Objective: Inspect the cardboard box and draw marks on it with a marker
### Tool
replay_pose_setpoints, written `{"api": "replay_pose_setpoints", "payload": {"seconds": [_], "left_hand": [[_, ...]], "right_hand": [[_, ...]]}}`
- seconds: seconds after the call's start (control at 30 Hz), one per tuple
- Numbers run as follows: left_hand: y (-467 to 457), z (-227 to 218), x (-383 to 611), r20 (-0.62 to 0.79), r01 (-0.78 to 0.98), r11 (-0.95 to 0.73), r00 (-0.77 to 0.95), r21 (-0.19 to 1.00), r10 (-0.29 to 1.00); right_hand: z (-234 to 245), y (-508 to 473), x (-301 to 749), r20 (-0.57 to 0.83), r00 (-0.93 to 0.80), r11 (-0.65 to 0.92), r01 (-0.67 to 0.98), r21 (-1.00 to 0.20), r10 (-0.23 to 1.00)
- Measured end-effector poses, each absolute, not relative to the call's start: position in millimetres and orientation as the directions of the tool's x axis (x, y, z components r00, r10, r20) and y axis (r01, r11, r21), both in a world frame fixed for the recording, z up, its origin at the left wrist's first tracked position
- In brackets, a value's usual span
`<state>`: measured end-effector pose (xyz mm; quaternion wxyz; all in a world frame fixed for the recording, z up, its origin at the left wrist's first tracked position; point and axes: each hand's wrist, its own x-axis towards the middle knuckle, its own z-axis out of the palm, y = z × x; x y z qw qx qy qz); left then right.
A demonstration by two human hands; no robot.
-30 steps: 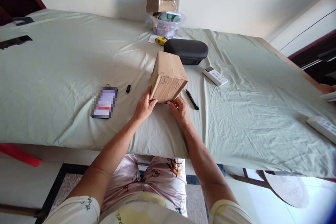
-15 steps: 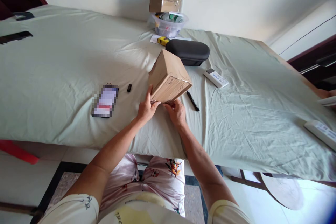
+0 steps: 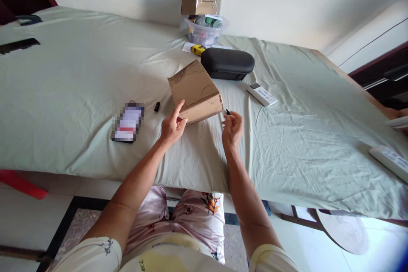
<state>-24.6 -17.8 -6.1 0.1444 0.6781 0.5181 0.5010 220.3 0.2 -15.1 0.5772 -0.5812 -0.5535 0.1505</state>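
A cardboard box (image 3: 193,89) with dark scribbled lines on its faces rests tilted on the cloth in front of me. My left hand (image 3: 172,128) grips its near left corner, index finger along one face and thumb by the lower edge. To the right of the box, and apart from it, my right hand (image 3: 232,131) has its fingers curled round a black marker pen (image 3: 228,111). Only the pen's tip shows above the fingers; the hand hides the rest.
A phone (image 3: 128,122) and a small black cap-like piece (image 3: 157,106) lie to the left. Behind the box are a black case (image 3: 227,63), a yellow tape measure (image 3: 198,49) and a plastic tub (image 3: 205,34) under another box (image 3: 201,0). A white device (image 3: 262,94) lies right.
The box has turned, showing different faces, and shifted slightly left with my left hand. My right hand has left the box, moving right onto the marker pen that lay on the cloth.
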Motion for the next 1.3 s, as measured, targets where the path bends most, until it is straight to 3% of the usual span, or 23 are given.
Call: {"api": "replay_pose_setpoints", "payload": {"seconds": [0.07, 0.17, 0.37, 0.57, 0.73, 1.0, 1.3], "left_hand": [[-18.9, -3.8, -24.9, 0.580, 0.572, -0.484, 0.018, 0.662, 0.814], [-22.0, 0.2, -23.4, 0.640, 0.538, -0.592, 0.120, 0.600, 0.759], [-24.4, 5.4, -26.5, 0.621, 0.473, -0.611, 0.158, 0.635, 0.768], [-28.3, 2.6, -18.2, 0.626, 0.549, -0.609, 0.188, 0.572, 0.757], [-29.9, -3.6, -8.4, 0.652, 0.642, -0.543, 0.086, 0.542, 0.753], [-29.4, -6.4, -6.0, 0.660, 0.685, -0.440, -0.079, 0.581, 0.747], [-16.7, -10.2, -23.6, 0.634, 0.694, -0.436, -0.039, 0.573, 0.773]], "right_hand": [[-10.7, -1.3, 227.5, 0.545, 0.375, 0.359, 0.460, -0.812, 0.750], [-5.1, -8.1, 225.8, 0.611, 0.280, 0.430, 0.501, -0.751, 0.741], [-3.4, -21.5, 203.5, 0.622, 0.063, 0.505, 0.524, -0.686, 0.780], [-0.1, -26.4, 203.7, 0.708, 0.159, 0.460, 0.659, -0.595, 0.689], [2.3, -31.2, 193.4, 0.734, 0.163, 0.415, 0.734, -0.537, 0.660], [2.5, -30.9, 186.2, 0.651, 0.215, 0.344, 0.707, -0.618, 0.728], [5.3, -25.9, 190.0, 0.652, 0.220, 0.453, 0.561, -0.693, 0.726]]}}
